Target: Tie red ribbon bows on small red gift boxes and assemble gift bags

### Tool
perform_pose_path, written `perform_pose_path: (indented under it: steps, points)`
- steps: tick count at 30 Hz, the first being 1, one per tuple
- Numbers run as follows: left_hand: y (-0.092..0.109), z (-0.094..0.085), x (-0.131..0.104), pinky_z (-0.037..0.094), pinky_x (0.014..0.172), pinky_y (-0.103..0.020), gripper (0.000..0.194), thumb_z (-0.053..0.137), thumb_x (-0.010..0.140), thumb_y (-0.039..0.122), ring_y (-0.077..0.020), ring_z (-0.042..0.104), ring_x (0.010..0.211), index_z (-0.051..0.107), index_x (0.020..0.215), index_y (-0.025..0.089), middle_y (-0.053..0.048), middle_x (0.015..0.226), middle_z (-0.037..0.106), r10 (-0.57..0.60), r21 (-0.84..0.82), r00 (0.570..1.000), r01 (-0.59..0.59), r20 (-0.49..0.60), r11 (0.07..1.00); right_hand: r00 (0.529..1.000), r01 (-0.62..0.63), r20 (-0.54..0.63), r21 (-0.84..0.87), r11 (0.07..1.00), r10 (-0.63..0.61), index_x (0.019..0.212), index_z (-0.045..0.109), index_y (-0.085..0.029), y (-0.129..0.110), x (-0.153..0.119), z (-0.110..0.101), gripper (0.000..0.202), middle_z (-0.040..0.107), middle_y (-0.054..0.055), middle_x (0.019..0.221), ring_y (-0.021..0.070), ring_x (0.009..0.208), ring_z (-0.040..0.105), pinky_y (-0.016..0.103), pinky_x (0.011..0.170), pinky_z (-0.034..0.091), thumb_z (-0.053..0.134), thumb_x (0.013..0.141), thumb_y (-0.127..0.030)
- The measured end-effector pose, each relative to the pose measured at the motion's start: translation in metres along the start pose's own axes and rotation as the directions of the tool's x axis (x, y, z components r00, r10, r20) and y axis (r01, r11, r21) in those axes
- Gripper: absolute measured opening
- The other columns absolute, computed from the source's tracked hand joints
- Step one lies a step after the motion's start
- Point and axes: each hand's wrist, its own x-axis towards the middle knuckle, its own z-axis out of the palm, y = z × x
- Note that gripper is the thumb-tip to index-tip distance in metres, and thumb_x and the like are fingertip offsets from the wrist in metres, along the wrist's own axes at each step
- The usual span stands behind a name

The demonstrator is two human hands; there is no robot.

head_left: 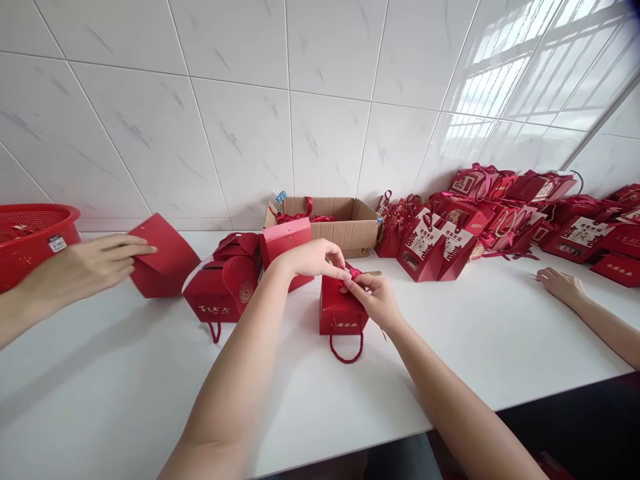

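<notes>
A small red box with a looped rope handle stands on the white table in front of me. Over its top, my left hand pinches a dark red ribbon from the left. From the right, my right hand has its fingers closed on the same ribbon at the box's top. The fingertips of both hands nearly meet and partly hide the ribbon.
Left of the box stand a tall red box and rounded red boxes. Another person's hand holds a red box beside a red basket. Behind is a cardboard box; right, piled gift boxes and another hand.
</notes>
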Motion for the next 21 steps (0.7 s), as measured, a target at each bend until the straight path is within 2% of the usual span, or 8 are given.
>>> perform_pose_path:
  steps: [5, 7, 10, 15, 18, 21]
  points:
    - [-0.007, 0.005, 0.009, 0.041, 0.067, -0.027, 0.031, 0.076, 0.061, 0.043, -0.0180, 0.059, 0.081, 0.063, 0.076, 0.019, -0.002, 0.087, 0.066, 0.054, 0.026, 0.998, -0.055, 0.037, 0.998, 1.000, 0.012, 0.015, 0.014, 1.000, -0.013, 0.071, 0.068, -0.019, 0.001, 0.001, 0.001, 0.030, 0.072, 0.004, 0.079, 0.0198, 0.076, 0.064, 0.029, 0.067, 0.047, 0.058, 0.082, -0.045]
    - [-0.008, 0.005, 0.010, 0.040, 0.066, -0.027, 0.025, 0.075, 0.062, 0.037, -0.0160, 0.058, 0.075, 0.060, 0.070, 0.018, -0.001, 0.080, 0.064, 0.083, 0.000, 0.995, -0.083, 0.054, 0.997, 1.000, 0.006, 0.014, 0.067, 0.998, -0.007, 0.082, 0.066, -0.020, 0.003, 0.001, 0.001, 0.027, 0.073, 0.005, 0.079, 0.0203, 0.077, 0.066, 0.029, 0.067, 0.047, 0.059, 0.082, -0.046]
    - [-0.009, 0.005, 0.010, 0.040, 0.066, -0.028, 0.023, 0.073, 0.064, 0.032, -0.0156, 0.058, 0.075, 0.055, 0.065, 0.018, 0.000, 0.076, 0.063, 0.106, -0.033, 0.993, -0.105, 0.055, 0.994, 1.000, -0.011, -0.008, 0.176, 0.984, 0.013, 0.096, 0.053, -0.022, 0.007, 0.002, 0.003, 0.030, 0.074, 0.004, 0.079, 0.0213, 0.080, 0.068, 0.031, 0.069, 0.049, 0.061, 0.082, -0.047]
    - [-0.009, 0.008, 0.012, 0.040, 0.064, -0.027, 0.023, 0.070, 0.064, 0.027, -0.0149, 0.058, 0.072, 0.049, 0.067, 0.018, 0.001, 0.075, 0.062, 0.129, -0.091, 0.990, -0.123, 0.066, 0.988, 0.999, 0.000, -0.043, 0.250, 0.968, 0.011, 0.089, 0.034, -0.025, 0.013, 0.004, 0.004, 0.037, 0.074, 0.002, 0.075, 0.0203, 0.078, 0.069, 0.033, 0.071, 0.050, 0.061, 0.082, -0.048]
    - [-0.007, 0.011, 0.013, 0.037, 0.058, -0.025, 0.024, 0.068, 0.064, 0.023, -0.0136, 0.055, 0.065, 0.045, 0.073, 0.020, 0.003, 0.069, 0.057, 0.110, -0.093, 0.993, -0.107, 0.035, 0.990, 0.999, 0.003, -0.039, 0.246, 0.969, 0.007, 0.087, 0.032, -0.025, 0.013, 0.005, 0.004, 0.038, 0.073, 0.001, 0.075, 0.0195, 0.076, 0.069, 0.033, 0.071, 0.049, 0.062, 0.081, -0.047]
    - [-0.004, 0.013, 0.012, 0.036, 0.057, -0.024, 0.027, 0.067, 0.064, 0.021, -0.0117, 0.051, 0.063, 0.043, 0.078, 0.021, 0.004, 0.071, 0.055, 0.100, -0.089, 0.995, -0.099, -0.001, 0.991, 0.998, 0.020, -0.055, 0.250, 0.968, -0.007, 0.088, 0.034, -0.025, 0.012, 0.005, 0.003, 0.037, 0.073, 0.001, 0.074, 0.0185, 0.075, 0.068, 0.031, 0.069, 0.048, 0.064, 0.080, -0.045]
